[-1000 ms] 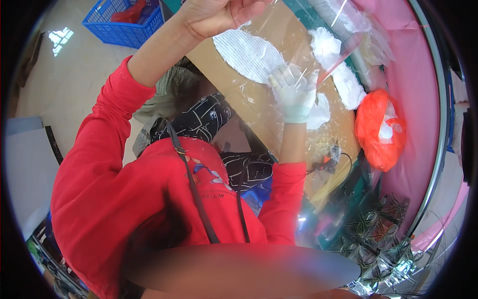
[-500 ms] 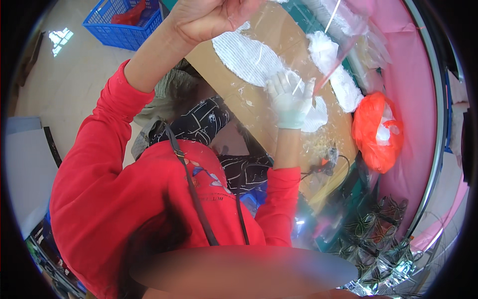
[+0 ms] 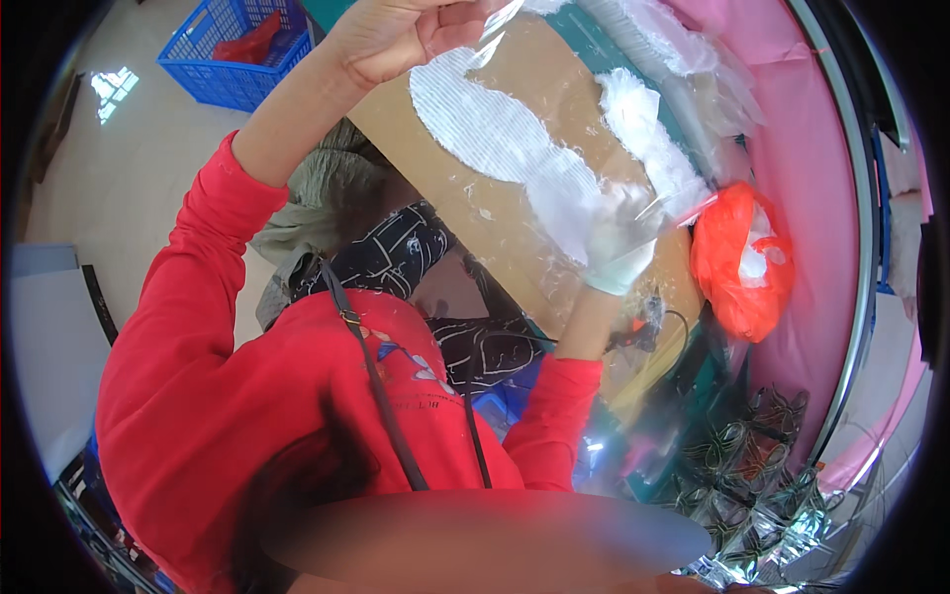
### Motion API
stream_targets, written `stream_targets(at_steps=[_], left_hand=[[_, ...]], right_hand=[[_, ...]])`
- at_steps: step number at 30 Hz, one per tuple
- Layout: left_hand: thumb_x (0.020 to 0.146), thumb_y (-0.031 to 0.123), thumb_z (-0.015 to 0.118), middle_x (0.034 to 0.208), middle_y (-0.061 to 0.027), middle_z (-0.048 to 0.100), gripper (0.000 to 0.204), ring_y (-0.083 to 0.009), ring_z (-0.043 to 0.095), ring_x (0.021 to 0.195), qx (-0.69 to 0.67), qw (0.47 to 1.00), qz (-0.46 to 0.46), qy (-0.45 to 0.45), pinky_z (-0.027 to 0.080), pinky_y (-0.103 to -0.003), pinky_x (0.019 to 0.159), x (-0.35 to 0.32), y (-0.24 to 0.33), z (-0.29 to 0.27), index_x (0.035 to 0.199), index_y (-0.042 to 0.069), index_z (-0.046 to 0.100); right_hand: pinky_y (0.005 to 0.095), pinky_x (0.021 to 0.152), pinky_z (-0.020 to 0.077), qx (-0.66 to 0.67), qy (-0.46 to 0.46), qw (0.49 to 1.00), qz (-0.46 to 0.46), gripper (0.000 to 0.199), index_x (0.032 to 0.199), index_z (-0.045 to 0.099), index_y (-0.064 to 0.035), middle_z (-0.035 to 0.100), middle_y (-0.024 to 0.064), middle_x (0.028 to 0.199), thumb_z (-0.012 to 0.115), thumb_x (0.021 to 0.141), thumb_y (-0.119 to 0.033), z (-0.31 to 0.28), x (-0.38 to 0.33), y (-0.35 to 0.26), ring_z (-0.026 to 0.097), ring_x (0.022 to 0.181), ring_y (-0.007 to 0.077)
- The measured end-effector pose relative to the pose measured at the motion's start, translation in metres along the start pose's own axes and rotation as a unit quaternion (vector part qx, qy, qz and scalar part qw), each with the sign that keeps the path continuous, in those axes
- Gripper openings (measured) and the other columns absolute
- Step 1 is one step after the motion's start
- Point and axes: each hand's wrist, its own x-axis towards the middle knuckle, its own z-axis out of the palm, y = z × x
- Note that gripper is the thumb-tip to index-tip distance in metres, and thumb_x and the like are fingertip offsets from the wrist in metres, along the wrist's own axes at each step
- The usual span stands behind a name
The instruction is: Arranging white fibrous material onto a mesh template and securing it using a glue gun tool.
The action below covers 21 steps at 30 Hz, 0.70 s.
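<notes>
Visibly, dark lettering point(image 3: 429, 403) marks the red sweatshirt point(image 3: 198, 376) toward seven o'clock. At twelve, the left hand point(image 3: 406, 40) curls its fingers, grip unclear; at two, the gloved right hand point(image 3: 621, 243), fingers blurred, openness and hold unclear, overlaps white cloth point(image 3: 495, 129) stretching toward twelve.

Fabric point(image 3: 485, 129) on cardboard point(image 3: 529, 59), bag point(image 3: 727, 297) right

The upper edge cuts off part of the left hand point(image 3: 421, 40), fingers included; blur softens the right hand point(image 3: 621, 243), its grip unclear, which hides one end of a white ribbed piece point(image 3: 495, 129); a red bag point(image 3: 732, 302) partly covers its white contents point(image 3: 754, 262)
</notes>
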Motion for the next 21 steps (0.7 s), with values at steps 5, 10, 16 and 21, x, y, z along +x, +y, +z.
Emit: stream_targets(at_steps=[5,10,16,21], left_hand=[[0.087,0.018,0.057,0.101,-0.0062,0.061,0.028,-0.0138,0.061,0.091,0.238,0.924,-0.118,0.276,0.051,-0.022,0.075,-0.025,-0.007,-0.034,0.111,0.004,0.054],[0.086,0.019,0.058,0.095,-0.0077,0.062,0.024,-0.0147,0.063,0.087,0.269,0.865,-0.16,0.391,0.052,-0.022,0.07,-0.041,-0.028,-0.069,0.105,0.004,0.056],[0.083,0.014,0.061,0.088,-0.0066,0.062,0.018,-0.0163,0.063,0.081,0.278,0.835,-0.169,0.443,0.052,-0.028,0.07,-0.054,-0.037,-0.096,0.096,0.003,0.056],[0.079,0.01,0.063,0.081,-0.0052,0.061,0.027,-0.0109,0.058,0.069,0.394,0.781,-0.198,0.443,0.048,-0.025,0.061,-0.059,-0.045,-0.105,0.104,0.001,0.055]], right_hand=[[0.0255,0.06,0.0415,0.295,0.027,0.932,0.21,0.023,0.097,0.056,-0.0078,0.058,0.0036,0.091,0.062,0.081,-0.024,-0.036,-0.017,-0.006,0.054,0.077,0.0147],[0.0254,0.062,0.0434,0.215,0.105,0.932,0.271,0.02,0.097,0.057,-0.0075,0.061,0.0044,0.084,0.061,0.082,-0.021,-0.037,-0.02,-0.012,0.057,0.073,0.0161],[0.0256,0.059,0.0469,0.103,0.121,0.934,0.32,0.023,0.102,0.057,-0.0028,0.061,0.0079,0.085,0.059,0.081,-0.013,-0.054,-0.019,-0.002,0.059,0.071,0.0174],[0.0223,0.053,0.0472,-0.15,0.083,0.946,0.275,0.031,0.108,0.055,0.0052,0.061,0.0078,0.084,0.058,0.08,-0.009,-0.052,-0.014,-0.011,0.059,0.067,0.0123]])
